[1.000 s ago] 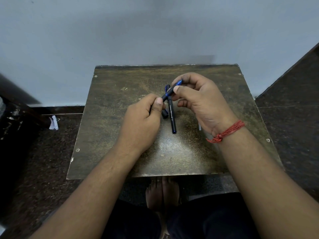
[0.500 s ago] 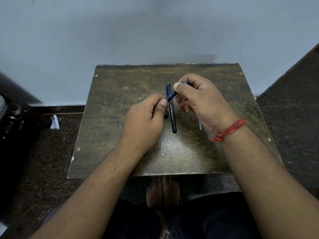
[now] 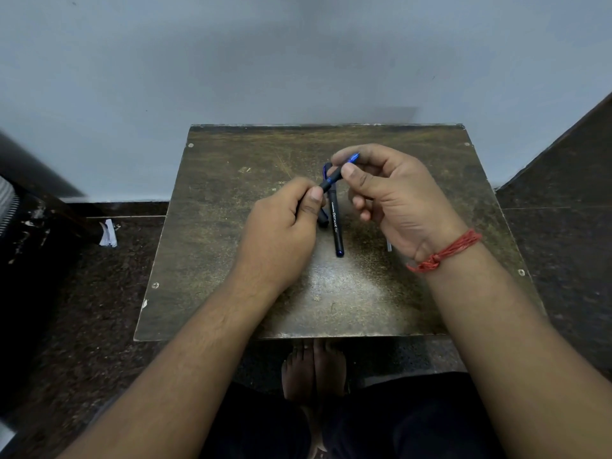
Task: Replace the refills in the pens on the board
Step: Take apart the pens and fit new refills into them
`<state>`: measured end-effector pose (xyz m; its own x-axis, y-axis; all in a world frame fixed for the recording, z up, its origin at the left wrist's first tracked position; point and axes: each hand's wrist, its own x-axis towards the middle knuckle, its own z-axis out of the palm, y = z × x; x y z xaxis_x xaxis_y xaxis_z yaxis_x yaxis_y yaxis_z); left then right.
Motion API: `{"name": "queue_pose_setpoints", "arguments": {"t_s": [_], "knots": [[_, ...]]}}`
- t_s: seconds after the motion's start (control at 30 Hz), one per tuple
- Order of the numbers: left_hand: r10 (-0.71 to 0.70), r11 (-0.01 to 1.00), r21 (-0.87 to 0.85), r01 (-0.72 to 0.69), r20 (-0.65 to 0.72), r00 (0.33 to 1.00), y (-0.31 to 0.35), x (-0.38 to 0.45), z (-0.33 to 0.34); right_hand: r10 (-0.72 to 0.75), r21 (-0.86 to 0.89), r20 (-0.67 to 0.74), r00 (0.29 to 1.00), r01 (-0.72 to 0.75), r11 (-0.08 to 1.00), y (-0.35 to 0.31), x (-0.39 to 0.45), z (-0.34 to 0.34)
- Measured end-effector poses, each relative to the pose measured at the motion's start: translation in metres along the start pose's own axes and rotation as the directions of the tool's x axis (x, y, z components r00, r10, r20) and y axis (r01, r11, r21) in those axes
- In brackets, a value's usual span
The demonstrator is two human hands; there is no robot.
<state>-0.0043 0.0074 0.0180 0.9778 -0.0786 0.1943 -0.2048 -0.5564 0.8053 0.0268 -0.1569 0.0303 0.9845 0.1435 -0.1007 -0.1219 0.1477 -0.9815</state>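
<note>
Since 0.5 s ago: right hand (image 3: pixel 394 197) has rotated slightly, so the blue tip end of the held pen (image 3: pixel 332 178) now sticks out past the fingers at 1 o'clock; half a second back it was mostly covered. Left hand (image 3: pixel 284 223) has barely shifted.

Held pen: black barrel, tilted, running 7 to 1 o'clock above the board (image 3: pixel 231 226). Left hand is curled closed around the lower end, thumb pressing the barrel. Right hand pinches the upper end between thumb and forefinger, other fingers loosely curled, not touching the pen.

Second pen (image 3: pixel 336 226): black with white lettering, lying flat on the board, roughly along 12–6, directly under the held one, between the two hands. A dark cap-like piece (image 3: pixel 323 218) sits just beside it at 9 o'clock, partly hidden by the left thumb. Cannot tell what it is.

A thin pale stick (image 3: pixel 389 245) shows on the board at the right wrist's edge, mostly hidden.

Red thread band (image 3: pixel 443 251) on the right wrist. Board lies against the wall (image 3: pixel 298 61) at 12 o'clock.
</note>
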Motion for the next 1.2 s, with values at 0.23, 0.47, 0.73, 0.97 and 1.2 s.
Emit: {"name": "queue_pose_setpoints", "arguments": {"t_s": [0.23,0.47,0.73,0.97,1.2], "knots": [[0.004,1.000,0.002,-0.004,-0.011,1.000,-0.001,-0.001,0.003,0.007,-0.123,-0.100,0.995,-0.019,0.992,0.006,0.002,0.009],[0.002,1.000,-0.005,-0.002,-0.010,1.000,0.001,-0.001,0.002,0.016,0.037,-0.064,0.998,-0.014,0.999,0.001,0.001,0.000],[0.004,1.000,-0.005,-0.004,-0.024,1.000,0.000,-0.001,0.003,0.021,0.023,-0.086,0.996,-0.019,1.000,0.007,0.005,0.005],[-0.003,1.000,0.002,0.003,-0.011,1.000,0.000,0.000,0.002,0.026,-0.028,-0.116,0.993,-0.029,0.999,0.008,0.003,0.007],[-0.012,1.000,-0.007,0.012,-0.017,1.000,-0.002,0.000,0.002,0.054,0.145,0.011,0.998,-0.055,0.988,0.003,0.003,-0.001]]}}
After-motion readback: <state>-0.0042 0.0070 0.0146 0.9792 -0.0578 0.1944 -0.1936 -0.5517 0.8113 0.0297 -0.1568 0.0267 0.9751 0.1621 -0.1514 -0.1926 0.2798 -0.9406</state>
